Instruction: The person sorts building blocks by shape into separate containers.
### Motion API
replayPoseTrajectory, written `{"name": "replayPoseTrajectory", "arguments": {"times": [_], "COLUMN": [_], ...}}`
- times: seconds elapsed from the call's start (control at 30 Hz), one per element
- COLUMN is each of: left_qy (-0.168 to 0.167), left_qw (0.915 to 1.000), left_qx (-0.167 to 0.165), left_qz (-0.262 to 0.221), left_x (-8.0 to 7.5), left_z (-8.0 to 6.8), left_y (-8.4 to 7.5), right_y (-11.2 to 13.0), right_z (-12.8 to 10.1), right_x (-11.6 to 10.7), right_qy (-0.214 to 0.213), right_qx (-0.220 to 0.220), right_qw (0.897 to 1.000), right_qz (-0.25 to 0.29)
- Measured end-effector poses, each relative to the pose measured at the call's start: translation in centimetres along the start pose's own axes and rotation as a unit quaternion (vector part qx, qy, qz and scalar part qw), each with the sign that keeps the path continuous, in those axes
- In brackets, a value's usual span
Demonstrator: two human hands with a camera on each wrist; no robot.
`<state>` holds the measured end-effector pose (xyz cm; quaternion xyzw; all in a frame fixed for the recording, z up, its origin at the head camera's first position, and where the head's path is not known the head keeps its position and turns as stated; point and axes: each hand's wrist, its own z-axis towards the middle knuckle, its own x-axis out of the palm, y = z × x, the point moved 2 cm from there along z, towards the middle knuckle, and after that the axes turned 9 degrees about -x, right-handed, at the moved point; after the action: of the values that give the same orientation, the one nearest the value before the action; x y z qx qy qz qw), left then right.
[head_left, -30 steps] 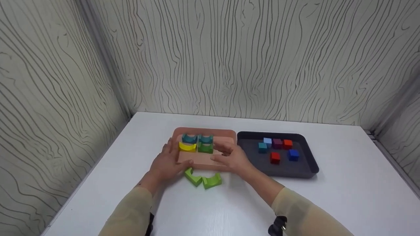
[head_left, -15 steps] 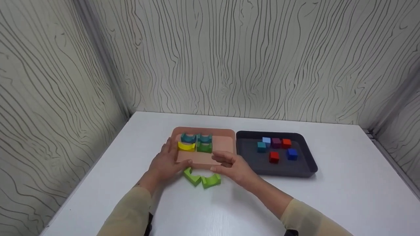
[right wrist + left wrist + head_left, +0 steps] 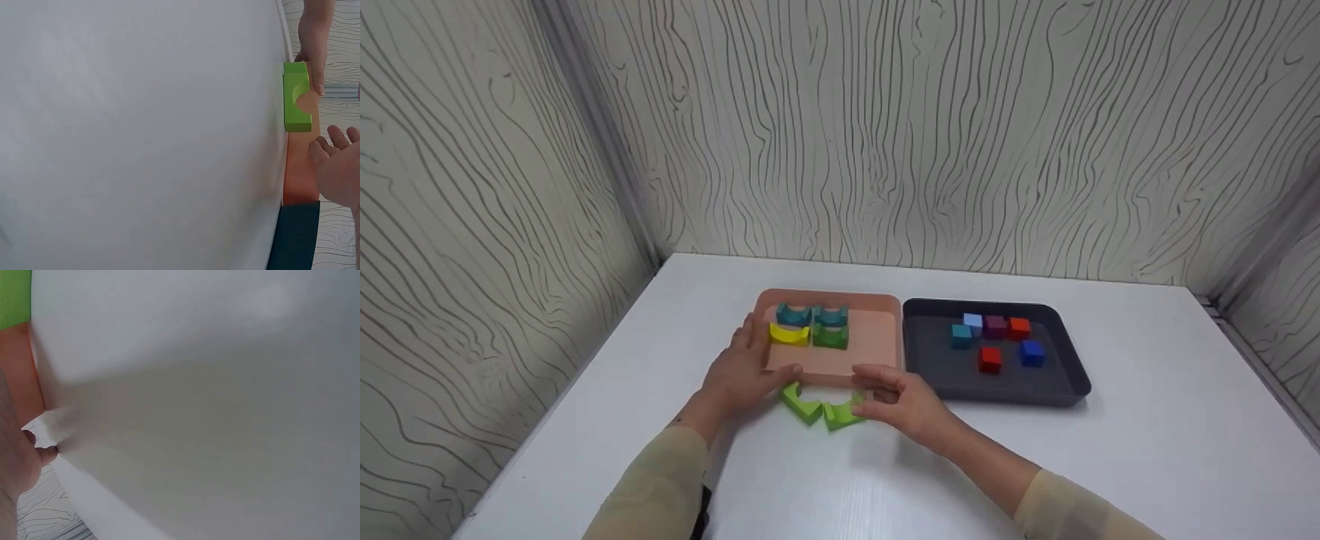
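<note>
My left hand lies along the left side of the pink tray, its fingers straight and the thumb at the front rim. In the tray, a yellow arch block and a green arch block sit in front of two teal ones. Two lime-green arch blocks, a left one and a right one, lie on the table before the tray. My right hand hovers at the right lime block with thumb and fingers parted; the right wrist view shows a gap between fingertips and block.
A dark grey tray stands against the pink tray's right side. It holds several small cubes, among them a red cube and a blue cube. Patterned panels close off the back and sides of the white table.
My right hand has drawn back from over the pink tray toward the front, down to the right lime-green arch block. My left hand and the blocks have stayed in place.
</note>
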<state>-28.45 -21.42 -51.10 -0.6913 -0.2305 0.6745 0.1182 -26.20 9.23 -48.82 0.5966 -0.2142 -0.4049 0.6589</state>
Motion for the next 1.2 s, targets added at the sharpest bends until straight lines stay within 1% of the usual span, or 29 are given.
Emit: {"name": "replayPoseTrajectory", "arguments": {"times": [0.2, 0.4, 0.5, 0.63, 0.8, 1.03, 1.2], "left_qy": [-0.003, -0.006, -0.011, -0.013, -0.016, -0.026, -0.024], "left_qw": [1.0, 1.0, 0.9998, 0.9998, 0.9998, 0.9996, 0.9997], "left_qx": [0.003, 0.006, 0.013, 0.011, 0.007, 0.013, 0.008], "left_qz": [-0.001, 0.002, 0.006, 0.014, 0.007, -0.002, -0.005], "left_x": [0.0, 0.0, -0.1, 0.0, 0.0, 0.1, 0.2], "left_z": [0.0, -0.3, -0.4, -0.4, -0.3, -0.4, -0.3], "left_y": [0.0, -0.2, -0.2, -0.3, -0.3, -0.3, -0.2], "right_y": [-0.5, -1.0, -1.3, -1.6, -1.8, -2.2, -2.2], "right_z": [-0.3, -0.4, -0.4, -0.3, -0.3, -0.3, -0.3], "right_x": [0.1, 0.1, 0.1, 0.0, -0.1, -0.1, -0.1], "right_qy": [0.008, 0.007, 0.007, 0.007, 0.009, 0.008, 0.01], "right_qx": [0.008, 0.019, 0.018, 0.017, 0.021, 0.029, 0.022], "right_qw": [1.0, 1.0, 1.0, 1.0, 1.0, 0.999, 0.999], "right_qz": [-0.003, 0.013, 0.021, 0.021, 0.021, 0.042, 0.028]}}
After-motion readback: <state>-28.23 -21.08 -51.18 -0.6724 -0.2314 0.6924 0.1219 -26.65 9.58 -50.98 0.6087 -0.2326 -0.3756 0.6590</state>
